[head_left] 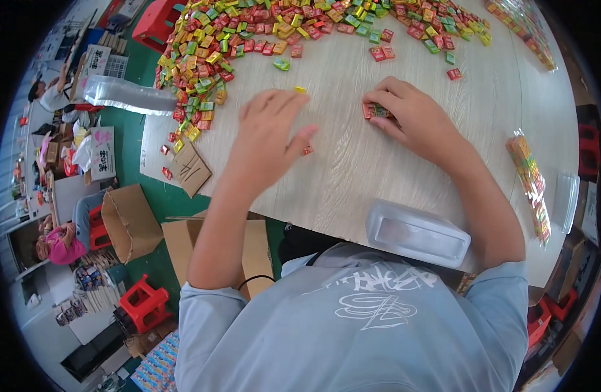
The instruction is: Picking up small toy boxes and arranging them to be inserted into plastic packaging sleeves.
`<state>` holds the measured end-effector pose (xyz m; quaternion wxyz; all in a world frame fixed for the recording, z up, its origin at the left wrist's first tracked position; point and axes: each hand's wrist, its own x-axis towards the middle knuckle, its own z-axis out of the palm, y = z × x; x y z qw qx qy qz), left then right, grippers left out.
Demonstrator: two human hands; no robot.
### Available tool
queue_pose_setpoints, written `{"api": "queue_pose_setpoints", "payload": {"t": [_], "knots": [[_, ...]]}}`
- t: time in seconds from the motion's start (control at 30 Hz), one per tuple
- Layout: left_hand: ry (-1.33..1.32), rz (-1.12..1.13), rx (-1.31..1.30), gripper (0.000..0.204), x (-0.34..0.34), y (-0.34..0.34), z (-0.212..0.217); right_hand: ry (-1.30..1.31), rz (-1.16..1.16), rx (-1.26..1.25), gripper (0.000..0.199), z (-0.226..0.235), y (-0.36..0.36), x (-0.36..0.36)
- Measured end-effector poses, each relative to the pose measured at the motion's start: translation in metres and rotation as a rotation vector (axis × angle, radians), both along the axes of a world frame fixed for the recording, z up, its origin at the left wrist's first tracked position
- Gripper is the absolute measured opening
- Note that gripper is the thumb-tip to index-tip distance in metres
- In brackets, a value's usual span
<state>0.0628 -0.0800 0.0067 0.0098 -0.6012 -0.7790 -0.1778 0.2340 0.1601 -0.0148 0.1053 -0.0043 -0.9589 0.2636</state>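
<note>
My right hand (415, 121) is closed around a short row of small wrapped candies (377, 111), red and green, resting on the table. The fingers hide part of the row. To its left, my left hand (268, 134) hovers over the table, slightly blurred, with thumb and fingers apart and nothing visible in it. A single yellow candy (300, 89) is by its fingertips, and a red candy (308, 149) lies beside its thumb. Beyond both hands spreads a large heap of red, green, yellow and orange candies (268, 29).
A clear plastic tray (418, 232) stands at the near table edge. Stacked clear trays (127, 95) jut past the left edge, near a cardboard piece (190, 170). Filled clear packs (529, 186) lie at right. Open cardboard boxes (132, 222) and red stools (144, 304) stand at left.
</note>
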Motion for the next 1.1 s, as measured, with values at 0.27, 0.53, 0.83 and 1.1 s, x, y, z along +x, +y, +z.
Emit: {"api": "queue_pose_setpoints", "payload": {"t": [0.27, 0.53, 0.83, 1.1], "knots": [[-0.290, -0.050, 0.021, 0.054, 0.053, 0.004, 0.003, 0.025, 0.040, -0.012, 0.034, -0.003, -0.007, 0.002], [-0.173, 0.113, 0.094, 0.051, 0.046, -0.011, -0.003, -0.001, 0.091, -0.042, 0.036, -0.001, -0.015, 0.003], [-0.417, 0.259, 0.117, 0.047, 0.054, -0.016, -0.019, 0.084, 0.083, 0.052, 0.033, -0.006, -0.012, -0.013], [-0.342, 0.228, 0.179, 0.038, 0.058, -0.005, -0.026, 0.008, 0.165, -0.011, 0.038, -0.003, -0.029, -0.014]]}}
